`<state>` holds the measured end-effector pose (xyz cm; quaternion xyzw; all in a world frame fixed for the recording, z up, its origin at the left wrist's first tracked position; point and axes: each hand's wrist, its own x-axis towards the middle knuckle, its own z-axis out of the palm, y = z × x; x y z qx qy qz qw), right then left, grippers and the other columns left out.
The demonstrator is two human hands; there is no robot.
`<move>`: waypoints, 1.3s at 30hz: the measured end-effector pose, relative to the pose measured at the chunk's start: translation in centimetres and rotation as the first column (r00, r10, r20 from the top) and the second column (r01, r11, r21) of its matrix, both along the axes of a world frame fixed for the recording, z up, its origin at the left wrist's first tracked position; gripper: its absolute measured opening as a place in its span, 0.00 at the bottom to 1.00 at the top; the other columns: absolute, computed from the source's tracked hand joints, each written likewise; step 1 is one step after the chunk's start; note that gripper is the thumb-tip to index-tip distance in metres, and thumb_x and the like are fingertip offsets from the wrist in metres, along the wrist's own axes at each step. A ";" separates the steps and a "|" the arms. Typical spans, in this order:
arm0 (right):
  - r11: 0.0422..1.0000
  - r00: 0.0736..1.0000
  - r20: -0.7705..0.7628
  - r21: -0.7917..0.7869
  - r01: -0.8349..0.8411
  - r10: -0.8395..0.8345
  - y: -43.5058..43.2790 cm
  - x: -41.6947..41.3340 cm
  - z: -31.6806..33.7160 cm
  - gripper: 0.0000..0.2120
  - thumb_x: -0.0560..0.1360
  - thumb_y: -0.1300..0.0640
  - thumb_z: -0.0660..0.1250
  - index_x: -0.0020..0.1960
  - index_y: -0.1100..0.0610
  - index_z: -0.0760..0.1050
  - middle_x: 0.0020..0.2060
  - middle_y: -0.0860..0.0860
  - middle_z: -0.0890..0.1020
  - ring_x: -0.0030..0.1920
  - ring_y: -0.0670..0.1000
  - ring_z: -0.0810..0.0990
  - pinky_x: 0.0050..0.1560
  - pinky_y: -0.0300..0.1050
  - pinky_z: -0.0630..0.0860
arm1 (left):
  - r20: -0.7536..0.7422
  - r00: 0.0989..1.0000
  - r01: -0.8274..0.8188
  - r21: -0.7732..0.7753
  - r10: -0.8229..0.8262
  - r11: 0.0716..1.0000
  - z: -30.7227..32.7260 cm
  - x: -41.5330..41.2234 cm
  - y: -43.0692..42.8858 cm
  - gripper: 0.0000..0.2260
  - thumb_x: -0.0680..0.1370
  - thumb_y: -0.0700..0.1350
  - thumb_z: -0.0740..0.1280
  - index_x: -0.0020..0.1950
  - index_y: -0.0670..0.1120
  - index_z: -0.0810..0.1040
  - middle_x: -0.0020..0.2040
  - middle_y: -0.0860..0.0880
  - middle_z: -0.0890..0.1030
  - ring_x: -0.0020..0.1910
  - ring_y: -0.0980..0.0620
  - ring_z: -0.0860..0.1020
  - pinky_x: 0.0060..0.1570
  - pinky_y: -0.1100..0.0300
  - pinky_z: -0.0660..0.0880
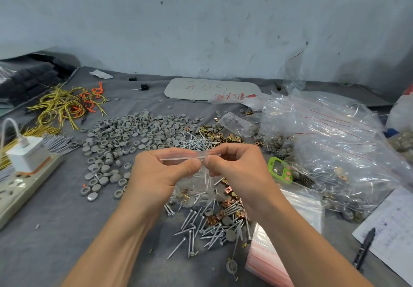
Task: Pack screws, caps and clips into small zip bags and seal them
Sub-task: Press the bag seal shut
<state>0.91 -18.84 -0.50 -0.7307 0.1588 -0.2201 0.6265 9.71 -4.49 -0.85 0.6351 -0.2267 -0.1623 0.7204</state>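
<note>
A small clear zip bag [196, 183] hangs between my hands above the table, with screws, copper clips and grey caps inside it. My left hand [158, 172] pinches the bag's zip strip at its left part between thumb and fingers. My right hand [237, 170] pinches the strip at its right part, thumb tip close to the left thumb. Below the bag lies a loose pile of silver screws [201, 226] mixed with copper clips [225, 204]. A wide spread of grey caps [125, 136] covers the table beyond my hands.
A heap of filled clear bags [330, 143] lies at the right. A stack of flat zip bags [266, 257] sits by my right forearm. A green timer [280, 170], a pen [364, 251] on paper, a power strip [24, 181] and yellow ties [64, 105] are around.
</note>
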 end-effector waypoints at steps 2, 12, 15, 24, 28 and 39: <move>1.000 1.000 -0.002 0.017 0.002 -0.002 -0.1 0.0 0.0 0.05 0.72 0.61 0.77 0.40 0.52 0.87 0.32 0.53 0.85 0.32 0.48 0.79 0.40 0.48 0.79 | 0.003 1.000 0.003 0.017 -0.003 1.000 -0.1 0.1 0.2 0.14 0.64 0.43 0.80 0.47 0.41 0.88 0.45 0.42 0.88 0.45 0.47 0.87 0.42 0.64 0.79; 0.994 1.000 0.012 0.104 -0.023 0.022 0.2 0.2 0.2 0.12 0.73 0.66 0.76 0.33 0.55 0.82 0.28 0.55 0.81 0.32 0.53 0.76 0.41 0.52 0.75 | 0.000 0.996 -0.084 0.021 0.084 0.996 0.0 -0.1 -0.4 0.09 0.60 0.45 0.79 0.39 0.50 0.89 0.37 0.45 0.87 0.34 0.55 0.84 0.35 0.68 0.76; 0.994 0.998 0.024 0.095 -0.052 0.050 0.2 0.2 0.2 0.13 0.74 0.66 0.75 0.33 0.54 0.81 0.28 0.54 0.81 0.32 0.53 0.76 0.41 0.50 0.74 | -0.017 0.994 -0.105 0.014 0.105 0.994 -0.1 0.1 -0.4 0.10 0.60 0.45 0.79 0.40 0.50 0.89 0.37 0.44 0.87 0.35 0.54 0.84 0.36 0.68 0.77; 0.997 0.998 0.057 0.078 -0.009 0.004 0.2 0.2 0.0 0.09 0.72 0.66 0.77 0.36 0.57 0.83 0.30 0.54 0.81 0.33 0.50 0.77 0.40 0.49 0.76 | -0.020 1.000 0.006 0.032 -0.005 0.999 -0.3 0.2 0.1 0.12 0.67 0.46 0.77 0.48 0.44 0.89 0.45 0.42 0.87 0.46 0.46 0.85 0.45 0.62 0.80; 0.997 1.000 0.026 0.078 -0.018 0.016 0.2 0.1 0.0 0.09 0.73 0.63 0.77 0.36 0.54 0.84 0.30 0.52 0.81 0.33 0.48 0.78 0.41 0.46 0.77 | -0.042 0.994 -0.098 0.034 0.099 0.995 -0.3 0.2 -0.4 0.04 0.70 0.39 0.77 0.43 0.45 0.89 0.42 0.37 0.86 0.40 0.45 0.82 0.46 0.52 0.79; 0.954 0.999 0.004 0.299 -0.037 0.037 -0.7 -0.3 0.5 0.14 0.75 0.65 0.74 0.32 0.55 0.82 0.30 0.53 0.81 0.33 0.49 0.78 0.43 0.41 0.77 | -0.076 0.978 -0.195 0.010 0.195 0.981 -0.1 0.5 0.2 0.07 0.63 0.50 0.77 0.38 0.50 0.88 0.37 0.46 0.86 0.36 0.53 0.81 0.42 0.60 0.78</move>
